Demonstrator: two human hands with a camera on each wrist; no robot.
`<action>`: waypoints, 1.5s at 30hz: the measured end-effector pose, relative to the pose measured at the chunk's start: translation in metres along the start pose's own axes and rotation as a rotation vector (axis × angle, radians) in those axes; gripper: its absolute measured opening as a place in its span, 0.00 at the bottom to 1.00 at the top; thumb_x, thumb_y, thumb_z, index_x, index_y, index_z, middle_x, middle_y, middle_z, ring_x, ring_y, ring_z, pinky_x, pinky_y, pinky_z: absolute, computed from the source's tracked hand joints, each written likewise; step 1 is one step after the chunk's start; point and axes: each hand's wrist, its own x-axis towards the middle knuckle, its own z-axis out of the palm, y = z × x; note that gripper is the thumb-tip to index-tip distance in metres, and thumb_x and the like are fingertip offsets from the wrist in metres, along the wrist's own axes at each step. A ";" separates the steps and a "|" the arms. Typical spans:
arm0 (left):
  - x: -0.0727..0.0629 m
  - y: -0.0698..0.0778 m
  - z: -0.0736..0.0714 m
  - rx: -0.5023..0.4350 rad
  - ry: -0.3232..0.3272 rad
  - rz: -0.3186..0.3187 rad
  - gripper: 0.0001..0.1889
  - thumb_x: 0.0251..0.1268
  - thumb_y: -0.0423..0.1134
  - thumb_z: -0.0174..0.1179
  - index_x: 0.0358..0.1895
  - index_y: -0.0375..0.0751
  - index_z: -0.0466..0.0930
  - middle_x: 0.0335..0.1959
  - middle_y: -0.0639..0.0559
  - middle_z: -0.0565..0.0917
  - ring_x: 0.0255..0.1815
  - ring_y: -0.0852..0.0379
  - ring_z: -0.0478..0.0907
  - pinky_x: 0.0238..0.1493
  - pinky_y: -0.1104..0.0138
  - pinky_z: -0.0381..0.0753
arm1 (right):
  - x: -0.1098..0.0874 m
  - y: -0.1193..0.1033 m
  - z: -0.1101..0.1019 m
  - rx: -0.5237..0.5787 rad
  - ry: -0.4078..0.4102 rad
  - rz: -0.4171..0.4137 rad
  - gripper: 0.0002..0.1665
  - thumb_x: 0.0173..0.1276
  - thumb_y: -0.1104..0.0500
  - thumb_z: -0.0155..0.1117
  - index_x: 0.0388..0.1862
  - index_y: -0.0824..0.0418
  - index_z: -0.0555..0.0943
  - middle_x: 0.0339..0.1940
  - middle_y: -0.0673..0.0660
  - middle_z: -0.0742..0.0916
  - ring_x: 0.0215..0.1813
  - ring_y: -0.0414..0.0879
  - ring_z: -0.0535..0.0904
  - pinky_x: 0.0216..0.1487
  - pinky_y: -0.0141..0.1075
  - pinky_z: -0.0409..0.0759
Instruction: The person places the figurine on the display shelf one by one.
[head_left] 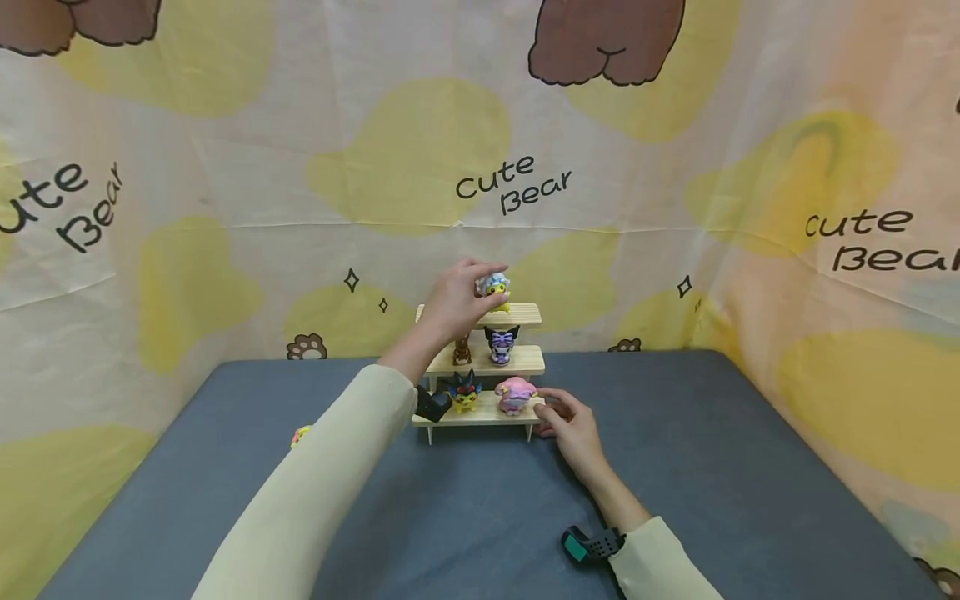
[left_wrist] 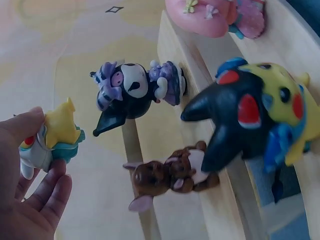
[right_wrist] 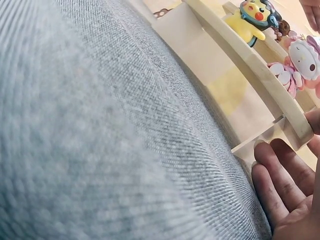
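My left hand [head_left: 455, 302] pinches a small yellow figurine [head_left: 497, 289] with a white and teal cap, at the top step of a three-tier wooden display stand [head_left: 480, 412]. In the left wrist view the thumb and fingers hold this yellow figurine [left_wrist: 62, 125] by its sides. At the right end of the bottom step, my right hand [head_left: 572, 432] grips the board's end, its other fingers below the board in the right wrist view. A black-eared purple figurine [left_wrist: 135, 85] and a brown one [left_wrist: 167, 177] stand on the middle step. The bottom step holds a black-hooded yellow figurine [head_left: 465, 393] and a pink one [head_left: 515, 395].
The stand is on a grey cloth-covered table [head_left: 675, 467], close to a patterned curtain [head_left: 645, 183]. Another small colourful thing [head_left: 300, 435] lies on the left, partly hidden behind the left sleeve [head_left: 322, 483]. A dark wristband [head_left: 592, 546] sits near the right cuff.
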 end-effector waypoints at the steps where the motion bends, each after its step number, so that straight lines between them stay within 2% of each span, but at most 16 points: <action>1: 0.002 -0.001 0.002 -0.006 0.001 -0.003 0.27 0.66 0.46 0.68 0.68 0.52 0.77 0.62 0.46 0.78 0.44 0.51 0.78 0.44 0.60 0.81 | 0.000 0.000 0.000 0.002 -0.001 0.000 0.15 0.71 0.63 0.65 0.55 0.61 0.84 0.38 0.65 0.89 0.29 0.42 0.85 0.33 0.33 0.86; 9: 0.012 -0.005 0.012 -0.021 -0.012 -0.041 0.27 0.67 0.44 0.68 0.69 0.53 0.76 0.64 0.46 0.77 0.55 0.48 0.79 0.54 0.57 0.82 | 0.001 0.001 0.003 0.009 -0.009 -0.005 0.15 0.71 0.64 0.65 0.55 0.61 0.84 0.39 0.66 0.89 0.29 0.42 0.85 0.33 0.33 0.85; 17: 0.014 -0.007 0.016 -0.005 -0.033 -0.072 0.27 0.68 0.45 0.67 0.70 0.54 0.76 0.65 0.47 0.76 0.61 0.48 0.76 0.61 0.55 0.79 | -0.001 0.000 0.006 0.015 -0.008 -0.004 0.15 0.71 0.63 0.64 0.56 0.61 0.84 0.39 0.65 0.89 0.30 0.42 0.86 0.33 0.32 0.85; 23: 0.016 -0.011 0.020 0.026 -0.051 -0.083 0.27 0.68 0.44 0.67 0.70 0.55 0.76 0.65 0.47 0.76 0.62 0.48 0.75 0.62 0.55 0.78 | -0.004 -0.005 0.005 0.014 -0.010 0.000 0.15 0.72 0.63 0.64 0.55 0.62 0.84 0.39 0.66 0.89 0.31 0.43 0.85 0.33 0.33 0.86; 32: 0.017 -0.015 0.025 0.066 -0.094 -0.077 0.28 0.68 0.43 0.66 0.71 0.55 0.74 0.66 0.46 0.75 0.60 0.48 0.76 0.60 0.53 0.79 | -0.002 0.002 0.005 0.012 -0.011 0.000 0.15 0.72 0.62 0.65 0.56 0.61 0.84 0.39 0.64 0.89 0.31 0.43 0.85 0.34 0.32 0.85; 39: 0.019 -0.012 0.027 0.145 -0.131 -0.062 0.35 0.69 0.45 0.66 0.77 0.50 0.64 0.70 0.45 0.73 0.66 0.46 0.75 0.67 0.52 0.76 | -0.001 0.003 0.003 0.007 -0.001 -0.003 0.15 0.72 0.62 0.64 0.56 0.61 0.84 0.39 0.64 0.89 0.31 0.42 0.85 0.33 0.32 0.85; 45: 0.022 -0.009 0.028 0.153 -0.159 -0.065 0.35 0.70 0.45 0.65 0.77 0.49 0.63 0.70 0.44 0.72 0.64 0.45 0.76 0.66 0.52 0.77 | -0.001 0.002 0.000 0.009 0.001 -0.007 0.15 0.72 0.63 0.64 0.56 0.61 0.84 0.39 0.65 0.89 0.30 0.42 0.85 0.33 0.32 0.85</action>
